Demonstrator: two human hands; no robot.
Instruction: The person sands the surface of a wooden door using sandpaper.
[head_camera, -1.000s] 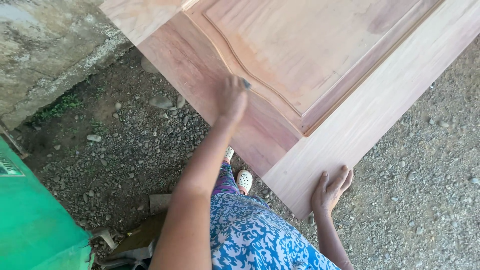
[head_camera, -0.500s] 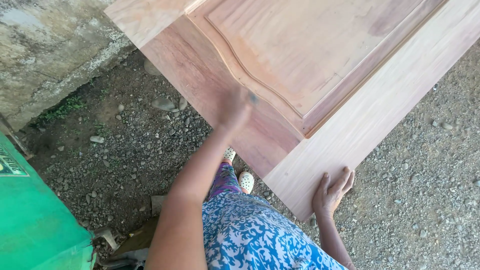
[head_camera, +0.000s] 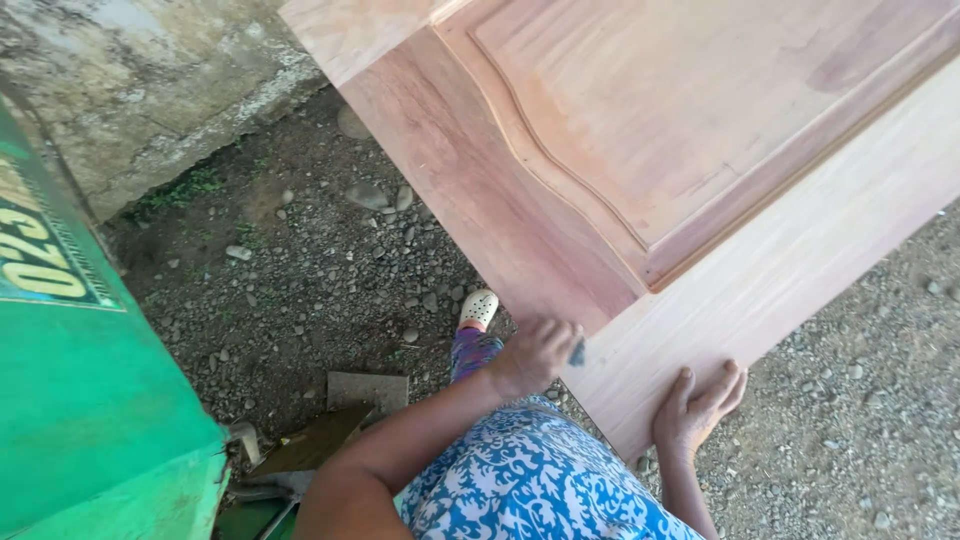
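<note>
Change: the left hand (head_camera: 535, 352) has slid back down the reddish rail of the wooden door (head_camera: 800, 250), from up beside the curved panel edge to the near end by the joint with the pale stile. The right hand has barely shifted.
Left hand: fingers curled together, clamped on a small dark sanding piece (head_camera: 577, 352) of which only an edge shows past the knuckles.
Right hand (head_camera: 695, 410): fingers stretched out and close together, flat on the pale stile near the door's bottom corner, gripping nothing.
Door: lies flat and raised off the gravel ground (head_camera: 300, 280); what carries it is not visible. The raised panel (head_camera: 720, 110) lies well beyond the fingertips of both hands.
Near the fingers: a white perforated shoe (head_camera: 479, 308) is just behind the left knuckles, down on the gravel; blue patterned clothing (head_camera: 520, 480) is below both wrists.
Further off: a green metal body (head_camera: 90, 400) stands far out from the left forearm, with a concrete wall (head_camera: 150, 70) above it.
Doing it well, as I judge it: keep the strokes along the grain of the rail, press evenly, stop short of the joint so the pale stile is not scratched across its grain, and keep the flat hand weighting the corner.
</note>
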